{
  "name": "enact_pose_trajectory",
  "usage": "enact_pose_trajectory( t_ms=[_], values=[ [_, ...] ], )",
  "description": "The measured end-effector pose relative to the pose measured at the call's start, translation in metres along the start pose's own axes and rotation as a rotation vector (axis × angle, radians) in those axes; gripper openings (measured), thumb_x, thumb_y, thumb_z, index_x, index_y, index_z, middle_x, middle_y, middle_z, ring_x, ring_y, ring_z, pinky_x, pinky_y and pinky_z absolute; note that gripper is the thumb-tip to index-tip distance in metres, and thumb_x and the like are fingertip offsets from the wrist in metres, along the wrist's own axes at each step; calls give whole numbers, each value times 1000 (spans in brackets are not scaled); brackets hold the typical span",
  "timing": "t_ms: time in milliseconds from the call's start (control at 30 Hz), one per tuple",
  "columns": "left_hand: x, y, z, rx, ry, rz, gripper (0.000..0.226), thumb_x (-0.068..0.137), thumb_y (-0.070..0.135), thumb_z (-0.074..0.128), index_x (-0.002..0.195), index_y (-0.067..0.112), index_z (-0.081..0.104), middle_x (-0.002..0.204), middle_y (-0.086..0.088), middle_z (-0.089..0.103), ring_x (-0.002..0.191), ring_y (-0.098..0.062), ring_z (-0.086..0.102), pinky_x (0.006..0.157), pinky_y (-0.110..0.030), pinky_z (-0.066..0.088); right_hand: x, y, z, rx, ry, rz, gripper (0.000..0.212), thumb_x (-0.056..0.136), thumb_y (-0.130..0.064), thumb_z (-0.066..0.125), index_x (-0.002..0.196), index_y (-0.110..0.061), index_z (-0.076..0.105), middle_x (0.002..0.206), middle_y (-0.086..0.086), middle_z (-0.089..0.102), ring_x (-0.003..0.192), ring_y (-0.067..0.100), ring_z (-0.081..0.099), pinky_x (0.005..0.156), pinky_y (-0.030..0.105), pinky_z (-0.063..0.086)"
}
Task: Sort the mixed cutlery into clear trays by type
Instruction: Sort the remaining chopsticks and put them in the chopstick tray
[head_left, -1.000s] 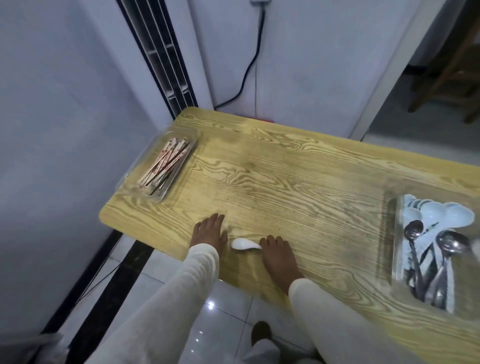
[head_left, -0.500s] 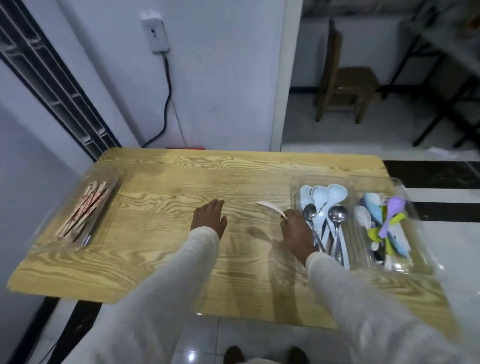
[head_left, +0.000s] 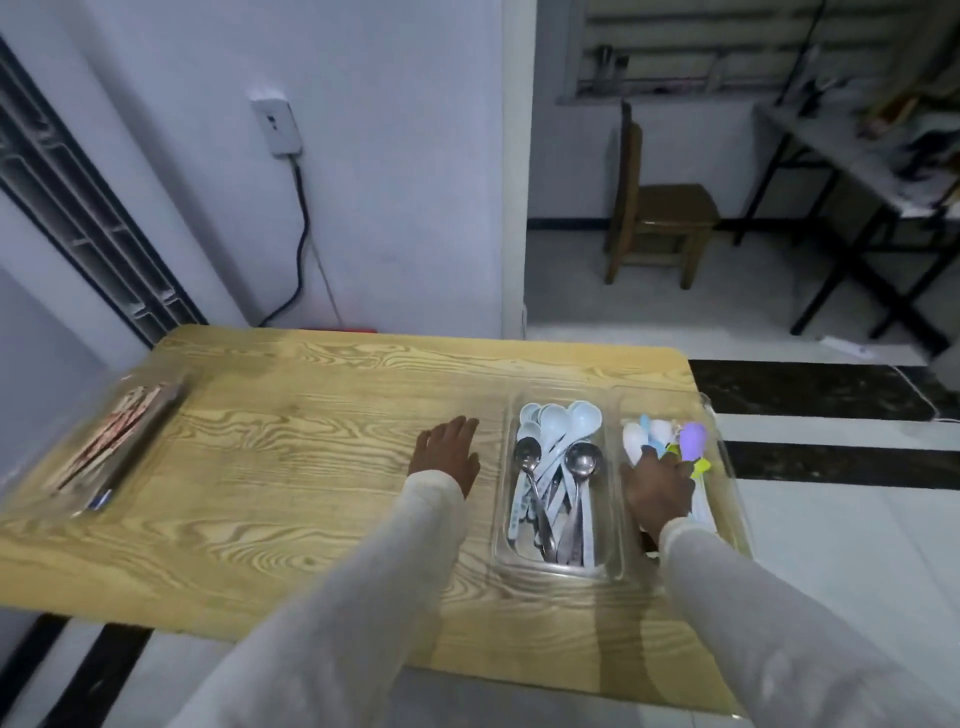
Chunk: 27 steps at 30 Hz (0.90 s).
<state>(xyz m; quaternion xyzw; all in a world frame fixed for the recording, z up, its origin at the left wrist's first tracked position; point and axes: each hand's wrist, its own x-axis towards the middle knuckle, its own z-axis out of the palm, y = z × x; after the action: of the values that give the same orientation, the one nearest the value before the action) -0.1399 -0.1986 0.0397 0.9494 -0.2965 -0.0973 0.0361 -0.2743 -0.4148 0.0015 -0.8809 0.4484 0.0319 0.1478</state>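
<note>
The spoon tray (head_left: 558, 565) sits toward the right end of the table (head_left: 311, 467). It holds white soup spoons (head_left: 569, 415) with their bowls at the far end, and two metal spoons (head_left: 584, 460) lie over them. Just left of this tray the left hand (head_left: 448, 456) rests flat on the wood, fingers straight and slightly spread, holding nothing. Just right of the spoon tray stands a second tray (head_left: 730, 467) of mixed plastic cutlery: a purple piece (head_left: 693, 440), yellow-green bits (head_left: 702, 466) and a blue piece (head_left: 645, 423). The right hand (head_left: 660, 488) is down inside that second tray. Its fingertips are at a white spoon (head_left: 634, 441) that lies along the side nearest the spoon tray. Whether they pinch the spoon or only touch it cannot be told. Far left of the spoon tray, at the table's other end, a third tray (head_left: 166, 402) holds red-and-white chopsticks (head_left: 117, 436), which are blurred. The hands are well apart, with the spoon tray between them.
</note>
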Motion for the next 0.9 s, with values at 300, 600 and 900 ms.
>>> enact_pose_trajectory(
  t_ms=[300,600,900],
  values=[
    [-12,-57,-30,22,60,-176,55,97,28,37,148,22,16,156,2,16,142,-18,19,117,-35,14,-22,-115,1,76,-20,-538,43,93,-18,44,136,-17,43,135,7,46,122,28,44,96,36,36],
    [-38,-176,-64,44,115,-291,55,98,31,36,148,22,15,157,3,14,143,-19,18,117,-35,12,-82,-269,4,-5,90,-865,44,93,-20,42,137,-19,43,137,4,47,121,25,46,101,36,31],
    [-86,-350,-92,65,145,-372,57,97,31,38,148,23,16,156,1,16,143,-20,16,117,-37,10,-161,-412,48,11,70,-919,45,93,-20,43,138,-19,42,136,5,49,122,26,44,101,38,31]
  ],
)
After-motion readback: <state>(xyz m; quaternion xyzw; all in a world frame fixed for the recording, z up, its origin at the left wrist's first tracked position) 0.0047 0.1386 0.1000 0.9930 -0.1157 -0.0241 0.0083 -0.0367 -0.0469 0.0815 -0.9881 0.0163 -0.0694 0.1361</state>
